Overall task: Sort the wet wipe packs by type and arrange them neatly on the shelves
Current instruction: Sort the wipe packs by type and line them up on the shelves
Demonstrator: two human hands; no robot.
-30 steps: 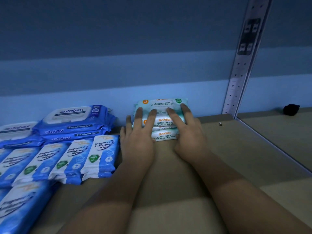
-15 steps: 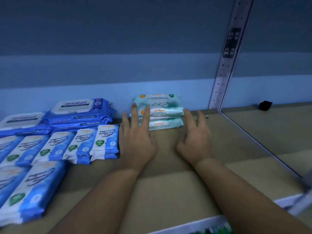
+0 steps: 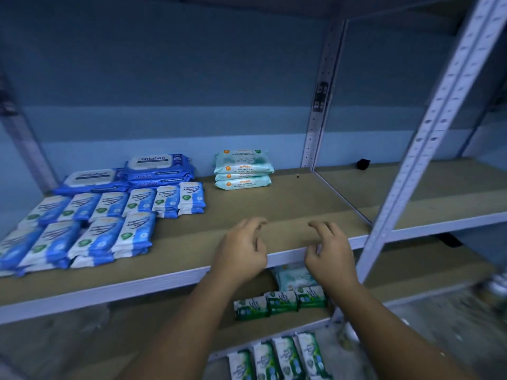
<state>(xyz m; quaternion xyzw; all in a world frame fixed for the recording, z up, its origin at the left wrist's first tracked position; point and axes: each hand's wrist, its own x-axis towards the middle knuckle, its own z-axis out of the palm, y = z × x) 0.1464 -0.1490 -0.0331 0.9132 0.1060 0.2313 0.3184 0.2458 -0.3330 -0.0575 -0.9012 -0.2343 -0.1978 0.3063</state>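
Observation:
A stack of pale green wipe packs point(image 3: 242, 170) sits at the back of the upper shelf point(image 3: 274, 204), apart from both hands. Left of it lie dark blue antabax packs point(image 3: 153, 168), with rows of blue-and-white antibacterial packs point(image 3: 109, 215) in front of them. My left hand point(image 3: 242, 249) and my right hand point(image 3: 327, 252) hover over the shelf's front edge, fingers loosely curled and apart, holding nothing. On the shelf below lie green packs point(image 3: 279, 301) and a pale pack point(image 3: 295, 278), partly hidden by my right hand. Several green-and-white packs point(image 3: 279, 357) lie lower still.
A perforated grey upright point(image 3: 428, 133) stands at the front right, another upright point(image 3: 315, 124) at the back. A small black object point(image 3: 362, 163) rests on the neighbouring shelf to the right. A tiny screw point(image 3: 297, 176) lies near the pale green stack.
Both hands have let go of the pale green stack and drawn back to the shelf's front edge. The view has pulled back, showing the lower shelves.

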